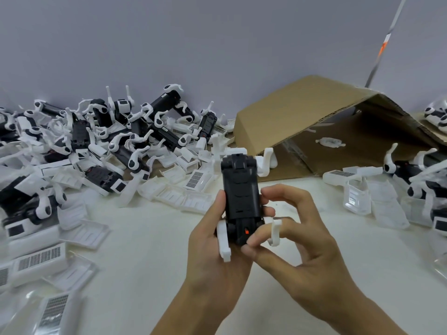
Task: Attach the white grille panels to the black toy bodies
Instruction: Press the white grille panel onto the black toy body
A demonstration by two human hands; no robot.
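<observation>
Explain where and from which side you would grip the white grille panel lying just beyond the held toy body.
Grip the white grille panel across its two long side edges, coming from above. It lies flat, grille face up, so those edges likely offer the only purchase; neighbouring panels crowd its near end.

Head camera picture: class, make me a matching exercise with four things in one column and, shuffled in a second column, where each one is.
Things
1. black toy body
2. cardboard box
3. heap of toy bodies
4. small orange tab

Places
A. lying on its side at the back right of the table
B. piled at the back left against the wall
C. held up between the left hand and the right hand
D. on the near end of the held body

Pairs: 1-C, 2-A, 3-B, 4-D
</observation>
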